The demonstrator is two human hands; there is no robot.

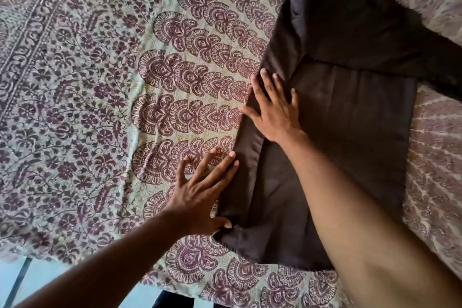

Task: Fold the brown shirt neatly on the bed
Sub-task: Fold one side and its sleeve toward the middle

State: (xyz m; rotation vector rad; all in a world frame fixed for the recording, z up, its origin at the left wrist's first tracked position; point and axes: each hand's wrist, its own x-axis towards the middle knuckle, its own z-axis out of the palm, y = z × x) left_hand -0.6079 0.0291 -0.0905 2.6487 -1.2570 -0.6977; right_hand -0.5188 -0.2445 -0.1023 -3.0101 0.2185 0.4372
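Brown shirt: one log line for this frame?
stage: side fold | brown shirt: flat on bedspread | left hand: open, at shirt edge | right hand: open, pressing fold

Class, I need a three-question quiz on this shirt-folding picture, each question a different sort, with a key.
1. True or false: the right hand lies flat with straight fingers on the brown shirt.
2. Multiple choice: the left hand is at the shirt's (A) far sleeve, (B) near left edge, (C) collar.
3. Fill in: the shirt lies on a patterned ____.

Key:
1. True
2. B
3. bedspread
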